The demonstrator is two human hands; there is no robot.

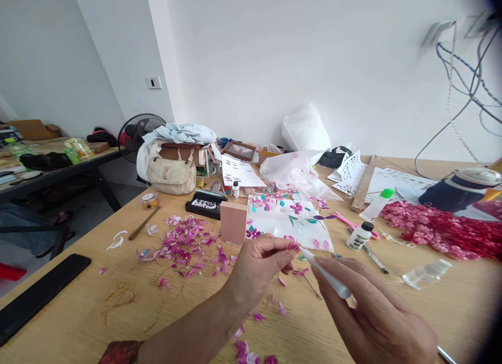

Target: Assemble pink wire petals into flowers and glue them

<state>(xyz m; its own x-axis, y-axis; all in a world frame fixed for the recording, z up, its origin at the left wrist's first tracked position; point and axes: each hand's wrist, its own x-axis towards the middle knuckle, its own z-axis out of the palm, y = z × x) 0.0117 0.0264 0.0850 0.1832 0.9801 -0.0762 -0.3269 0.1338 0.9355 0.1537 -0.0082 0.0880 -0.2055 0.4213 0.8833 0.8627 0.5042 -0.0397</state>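
Between the thumb and forefinger of my left hand (261,264) is a small pink flower piece (293,246). My right hand (380,311) grips a white tapered tube (331,277), whose thin tip points at the flower piece. Whether the tip touches it I cannot tell. Just beyond both hands lies a white sheet (270,225) with pink flowers and green leaves on it, next to an upright pinkish block (233,223). Loose magenta petals (188,243) form a heap to the left, and a few more petals (259,317) are scattered below my hands.
On the right stand a black-capped bottle (358,236), a green-capped bottle (378,204) and a clear bottle lying over (425,275). Pink scissors (353,225) and a red-pink flower bundle (423,228) are nearby. A black case (43,296) lies at left; a beige bag (172,174) sits behind.
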